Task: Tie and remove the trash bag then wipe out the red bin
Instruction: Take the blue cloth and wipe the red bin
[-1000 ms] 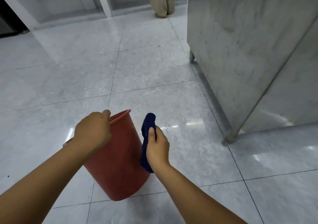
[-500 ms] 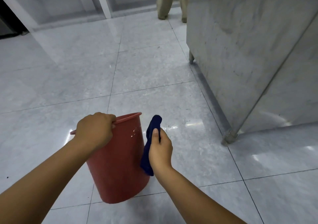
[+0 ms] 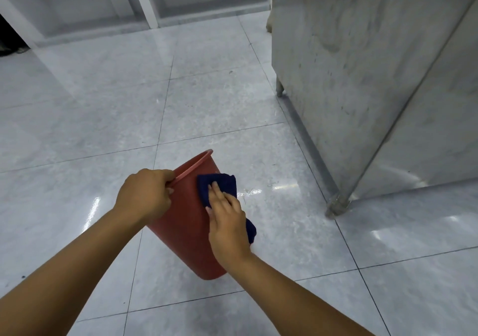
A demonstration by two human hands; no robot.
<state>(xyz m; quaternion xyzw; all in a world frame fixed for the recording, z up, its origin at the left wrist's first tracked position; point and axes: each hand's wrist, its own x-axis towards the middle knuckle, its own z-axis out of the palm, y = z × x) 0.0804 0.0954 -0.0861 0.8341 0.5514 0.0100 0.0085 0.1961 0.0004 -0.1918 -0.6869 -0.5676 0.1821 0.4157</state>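
The red bin [image 3: 186, 229] is held off the tiled floor, tilted with its mouth pointing up and away from me. My left hand [image 3: 144, 196] grips its rim on the near left side. My right hand [image 3: 226, 222] presses a dark blue cloth [image 3: 218, 187] flat against the bin's outer wall on the right, fingers spread over the cloth. Part of the cloth hangs down behind my right wrist. The bin's inside is hidden from this angle, and no trash bag is in view.
A tall stainless steel cabinet [image 3: 367, 82] stands on short legs close to the right, its near leg [image 3: 336, 206] by the bin. Glossy grey floor tiles [image 3: 103, 118] stretch ahead and left. White framed panels [image 3: 144, 2] line the far wall.
The bin has tipped so its mouth swings right and away. My right hand moved from beside the bin onto its outer wall, flattening the cloth there. A person's legs at the far top are gone.
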